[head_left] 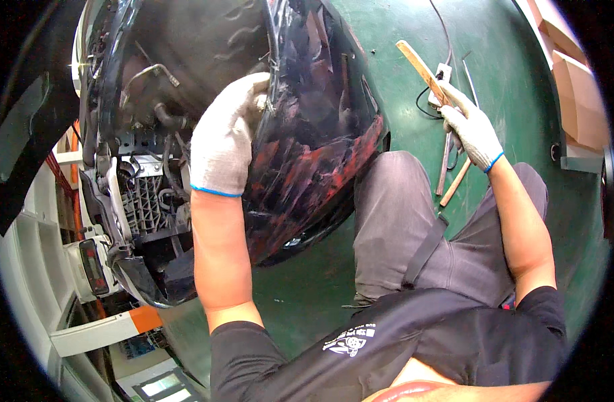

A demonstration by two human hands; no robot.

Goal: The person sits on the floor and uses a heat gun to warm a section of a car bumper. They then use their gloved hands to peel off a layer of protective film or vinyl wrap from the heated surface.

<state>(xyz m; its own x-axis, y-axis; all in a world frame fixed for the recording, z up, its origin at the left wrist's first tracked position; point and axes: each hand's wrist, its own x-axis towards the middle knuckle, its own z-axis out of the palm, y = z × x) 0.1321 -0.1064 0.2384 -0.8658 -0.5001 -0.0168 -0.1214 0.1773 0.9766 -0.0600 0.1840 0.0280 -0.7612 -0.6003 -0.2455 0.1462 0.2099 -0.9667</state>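
The left hand (223,144) has its fingertips tucked behind the edge of the dark bumper (313,134), so what they touch cannot be told; the bumper's top runs out of the frame at upper centre; the engine bay (146,187) at left is shadowed, its hoses and brackets too tangled to name; the right hand (471,127) covers the middle of the wooden stick (421,67), and the metal tools (447,157) beneath it are partly hidden by the palm; the white plug (443,75) and its cable (446,33) at upper right are small and cut by the rim; the cardboard box (578,100) at far right is cropped.
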